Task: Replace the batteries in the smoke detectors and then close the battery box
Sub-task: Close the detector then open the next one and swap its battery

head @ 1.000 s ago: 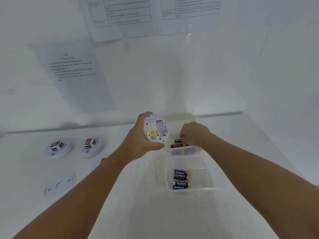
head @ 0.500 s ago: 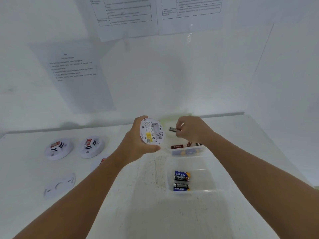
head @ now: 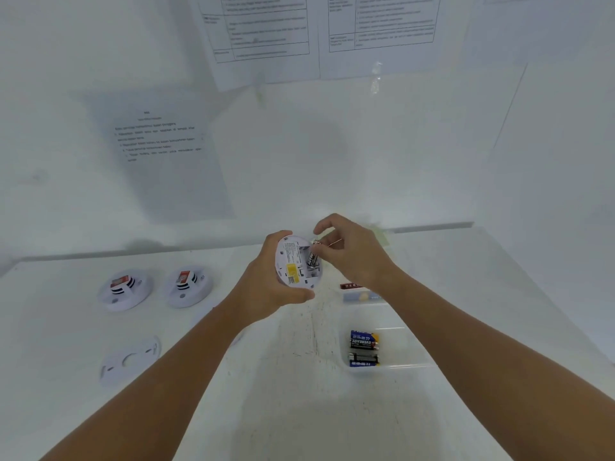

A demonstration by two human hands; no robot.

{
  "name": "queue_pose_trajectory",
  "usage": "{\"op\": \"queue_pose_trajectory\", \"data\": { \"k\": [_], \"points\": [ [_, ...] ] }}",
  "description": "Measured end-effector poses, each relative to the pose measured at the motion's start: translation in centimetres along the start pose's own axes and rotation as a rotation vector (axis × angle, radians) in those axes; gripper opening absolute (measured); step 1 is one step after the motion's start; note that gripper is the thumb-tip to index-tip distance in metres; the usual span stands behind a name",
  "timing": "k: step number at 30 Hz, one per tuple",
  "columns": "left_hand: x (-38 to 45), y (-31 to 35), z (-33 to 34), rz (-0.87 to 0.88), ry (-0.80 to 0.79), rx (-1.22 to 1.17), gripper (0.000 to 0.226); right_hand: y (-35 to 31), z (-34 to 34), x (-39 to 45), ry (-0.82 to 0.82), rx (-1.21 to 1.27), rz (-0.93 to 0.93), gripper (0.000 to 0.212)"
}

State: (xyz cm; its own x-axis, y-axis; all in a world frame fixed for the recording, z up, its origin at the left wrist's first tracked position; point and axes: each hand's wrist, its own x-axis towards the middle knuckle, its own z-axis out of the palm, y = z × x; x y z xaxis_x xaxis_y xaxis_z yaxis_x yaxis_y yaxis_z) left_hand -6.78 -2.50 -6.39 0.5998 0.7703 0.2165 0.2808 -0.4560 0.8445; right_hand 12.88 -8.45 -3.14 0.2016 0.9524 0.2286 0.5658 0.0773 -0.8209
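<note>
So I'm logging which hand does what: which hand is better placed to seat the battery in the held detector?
The right hand: it already pinches the battery at the open compartment. The left hand is occupied gripping the smoke detector steady.

Plenty of bare tabletop (head: 293, 410) in the middle, between the two forearms and toward the near edge, so that's the easy lane. Left side is busier: two smoke detectors (head: 124, 289) (head: 188, 286) sit side by side near the back, with a flat mounting plate (head: 129, 359) closer in, and open gaps between them. On the right, the clear battery box (head: 412, 347) with loose batteries (head: 363, 347) takes up room. Walls close off the back and right.
</note>
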Motion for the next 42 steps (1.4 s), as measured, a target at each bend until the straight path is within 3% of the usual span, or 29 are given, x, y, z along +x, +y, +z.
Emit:
{"op": "queue_pose_trajectory", "data": {
  "k": [5, 9, 20, 25, 28, 30, 34, 38, 42],
  "points": [
    [-0.7, 0.0, -0.7, 0.024, 0.027, -0.049, 0.095, 0.0, 2.5, -0.7, 0.089, -0.081, -0.164, 0.008],
    [-1.0, 0.1, -1.3, 0.031, 0.084, -0.082, 0.093, 0.4, 3.9, -1.4, 0.164, -0.161, -0.245, 0.016],
    [-0.2, -0.2, -0.3, 0.039, 0.059, -0.111, 0.094, 2.0, 4.5, -2.4, 0.193, -0.110, -0.123, 0.028],
    [1.0, 0.5, 0.1, 0.028, 0.024, -0.180, 0.096, 1.8, 0.9, -1.8, 0.067, -0.180, -0.146, 0.032],
    [1.7, 0.9, 0.4, 0.019, -0.026, -0.138, 0.099, 2.4, -2.5, -0.8, 0.116, -0.241, -0.073, 0.027],
    [2.0, 0.9, 0.8, 0.002, -0.020, -0.130, 0.101, 3.3, -4.8, 0.1, 0.090, -0.318, 0.078, 0.022],
    [2.7, 0.8, 1.4, -0.017, -0.002, -0.134, 0.101, 5.3, -7.2, 1.2, -0.234, -0.731, 0.311, 0.011],
    [3.3, 1.0, 1.9, -0.030, -0.008, -0.127, 0.103, 6.3, -6.3, 1.2, -0.330, -1.085, 0.338, 0.010],
    [3.7, 1.1, 2.4, -0.039, -0.016, -0.118, 0.104, 6.2, -5.5, 1.4, -0.341, -1.237, 0.265, 0.022]
  ]
}}
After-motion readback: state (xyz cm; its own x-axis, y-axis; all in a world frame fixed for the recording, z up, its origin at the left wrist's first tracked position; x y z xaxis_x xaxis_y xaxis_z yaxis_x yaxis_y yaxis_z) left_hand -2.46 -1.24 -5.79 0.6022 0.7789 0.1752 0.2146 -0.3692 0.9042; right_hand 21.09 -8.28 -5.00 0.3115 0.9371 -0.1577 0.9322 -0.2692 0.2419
